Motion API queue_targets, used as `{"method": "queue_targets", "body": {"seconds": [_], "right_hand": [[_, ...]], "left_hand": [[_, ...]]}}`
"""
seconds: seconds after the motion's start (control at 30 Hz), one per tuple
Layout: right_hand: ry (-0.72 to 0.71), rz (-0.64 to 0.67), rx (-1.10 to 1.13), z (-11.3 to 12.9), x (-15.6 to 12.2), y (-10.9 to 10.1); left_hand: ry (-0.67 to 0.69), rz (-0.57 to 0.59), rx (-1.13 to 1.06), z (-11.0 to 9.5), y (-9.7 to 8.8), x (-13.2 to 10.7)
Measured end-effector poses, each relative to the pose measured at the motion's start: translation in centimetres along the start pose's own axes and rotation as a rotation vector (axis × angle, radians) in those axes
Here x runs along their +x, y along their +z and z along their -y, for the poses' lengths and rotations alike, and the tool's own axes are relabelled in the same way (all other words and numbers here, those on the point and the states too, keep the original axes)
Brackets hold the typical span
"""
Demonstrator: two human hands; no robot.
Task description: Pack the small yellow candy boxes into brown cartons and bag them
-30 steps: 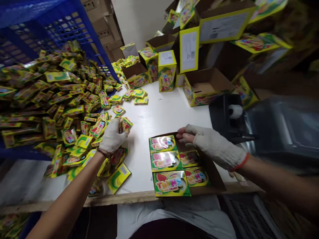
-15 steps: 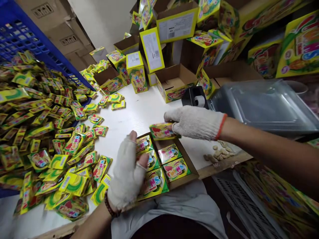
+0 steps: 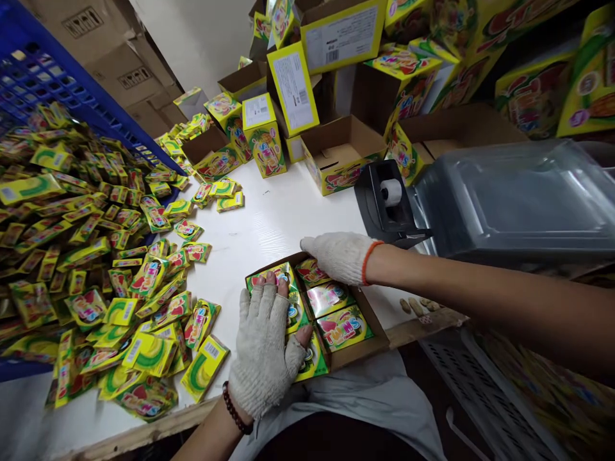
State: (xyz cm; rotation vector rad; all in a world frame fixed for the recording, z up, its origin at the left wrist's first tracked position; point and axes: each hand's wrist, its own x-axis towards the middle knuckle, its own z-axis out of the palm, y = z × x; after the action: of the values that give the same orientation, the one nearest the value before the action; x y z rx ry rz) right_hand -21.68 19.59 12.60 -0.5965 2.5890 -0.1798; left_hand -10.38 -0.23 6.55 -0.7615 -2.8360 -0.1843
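A shallow brown carton (image 3: 375, 323) lies at the table's front edge, holding two columns of small yellow-green candy boxes (image 3: 343, 328) printed "TWINS". My left hand (image 3: 264, 349), in a white fingerless glove, rests flat with fingers stretched over the left column. At the carton's far right corner is my right hand (image 3: 342, 256), gloved the same way, its fingers curled over the right end of a candy box (image 3: 312, 272). That box sits at the far end of the right column. The undersides of the right fingers are hidden.
A blue crate (image 3: 91, 96) with a big heap of candy boxes (image 3: 86, 237) spilling from it fills the left. Display cartons (image 3: 343, 153) are stacked at the back. A black tape dispenser (image 3: 387, 202) and a grey plastic tub (image 3: 519, 198) stand right.
My right hand has brought the candy box down into the carton's far right place. My left hand has moved from the carton's left side to lie over the left column.
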Motion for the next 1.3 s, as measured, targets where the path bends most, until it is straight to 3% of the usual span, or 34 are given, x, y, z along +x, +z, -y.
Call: {"method": "queue_targets", "body": {"seconds": [0.23,0.6,0.8,0.93,1.03,1.17,1.3], "right_hand": [[0.079,0.041,0.004,-0.2,-0.3,0.2],[0.073,0.143,-0.141,2.2,-1.0,-1.0],[0.079,0.155,-0.11,1.0,0.3,-1.0],[0.076,0.183,-0.114,1.9,0.5,-0.4],[0.122,0.124,-0.207,3.1,-0.1,0.8],[0.062,-0.035,-0.361,4.1,-0.7,2.8],[0.03,-0.04,-0.389,3.7,-0.2,3.4]], "left_hand": [[-0.04,0.011,-0.045,-0.1,0.0,0.0],[-0.07,0.018,-0.102,0.0,0.0,0.1],[-0.059,0.016,-0.104,-0.1,-0.1,0.1],[-0.07,0.034,-0.123,0.0,-0.1,0.1],[-0.076,0.022,-0.135,0.0,0.0,0.1],[-0.07,0.009,-0.131,-0.1,0.0,0.1],[-0.07,0.012,-0.118,-0.1,-0.1,0.1]]}}
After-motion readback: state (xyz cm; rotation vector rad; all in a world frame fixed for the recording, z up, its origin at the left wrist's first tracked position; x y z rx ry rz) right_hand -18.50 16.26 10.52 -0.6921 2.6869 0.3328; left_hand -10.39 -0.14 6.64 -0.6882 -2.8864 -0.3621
